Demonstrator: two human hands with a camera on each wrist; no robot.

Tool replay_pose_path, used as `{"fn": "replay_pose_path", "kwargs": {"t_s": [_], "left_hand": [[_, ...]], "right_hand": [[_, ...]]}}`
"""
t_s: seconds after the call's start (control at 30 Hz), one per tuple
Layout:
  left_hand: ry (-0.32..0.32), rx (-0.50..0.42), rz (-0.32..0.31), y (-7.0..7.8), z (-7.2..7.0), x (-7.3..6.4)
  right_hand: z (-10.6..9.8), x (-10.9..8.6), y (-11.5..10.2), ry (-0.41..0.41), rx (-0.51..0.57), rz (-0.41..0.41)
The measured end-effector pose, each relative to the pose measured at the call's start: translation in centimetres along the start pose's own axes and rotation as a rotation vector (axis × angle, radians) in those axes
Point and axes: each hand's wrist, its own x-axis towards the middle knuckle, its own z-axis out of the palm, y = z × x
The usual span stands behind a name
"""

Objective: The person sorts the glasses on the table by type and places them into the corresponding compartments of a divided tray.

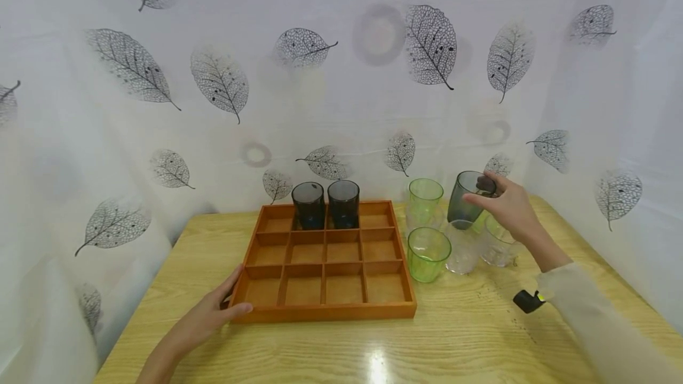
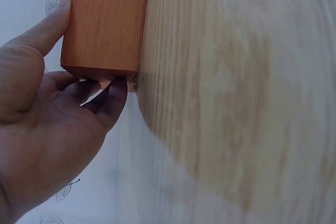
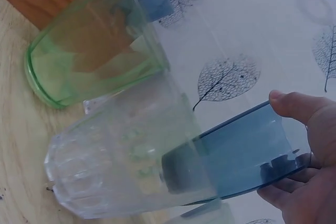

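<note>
Left hand (image 1: pixel 213 309) low, fingers (image 2: pixel 118 99) curled, right hand (image 1: pixel 509 207) higher, gripping between thumb (image 3: pixel 294 106) and fingers

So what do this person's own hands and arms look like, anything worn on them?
The left hand and right hand are ungloved, no rings visible. A plain, long cream sleeve covers the right arm; none shows on the left. By the right cuff is a small black piece with a yellow-green mark.

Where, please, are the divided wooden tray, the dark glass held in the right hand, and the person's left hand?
Divided wooden tray (image 1: pixel 325 313): head view, on its front wall.
Held dark glass (image 1: pixel 463 204): head view, on its side wall.
Left hand (image 2: pixel 55 116): left wrist view, on its palm.
</note>
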Motion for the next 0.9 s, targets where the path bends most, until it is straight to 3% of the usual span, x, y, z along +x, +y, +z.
{"fn": "replay_pose_path", "kwargs": {"t_s": [0.33,0.9], "left_hand": [[-0.006,-0.010,-0.001,-0.2,0.0,0.1],[-0.010,-0.026,0.006,-0.5,-0.1,0.2]], "right_hand": [[-1.8,-0.8,-2.6,0.065,0.082,-0.045],[-3.3,-3.8,-6.3,0.030,0.104,-0.056]]}}
